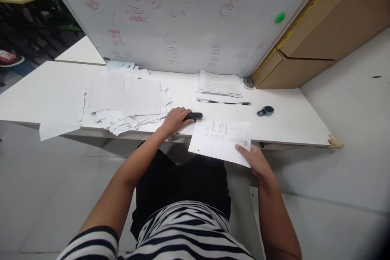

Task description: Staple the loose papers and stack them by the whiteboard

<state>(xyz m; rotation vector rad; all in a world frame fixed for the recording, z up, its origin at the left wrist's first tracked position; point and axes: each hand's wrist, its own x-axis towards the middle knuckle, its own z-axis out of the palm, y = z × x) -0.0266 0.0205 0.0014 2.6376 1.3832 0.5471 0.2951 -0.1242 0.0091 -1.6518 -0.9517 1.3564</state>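
My left hand (176,118) is wrapped round a black stapler (197,116) near the front edge of the white table (283,126). Between thumb and fingers, my right hand (256,160) grips a printed paper sheet (217,140) by its near right corner. The sheet hangs partly over the table edge, its far left corner close to the stapler's front end. Left of my left hand lies a loose, spread pile of papers (143,97). Most of my right fingers are hidden under the sheet.
A neater paper stack (219,83) sits at the back, with a computer mouse (248,83) beside it. A small dark object (265,110) lies to the right. Behind stands a whiteboard (195,20) with red writing, next to cardboard boxes (304,71). One sheet (61,124) overhangs the front edge.
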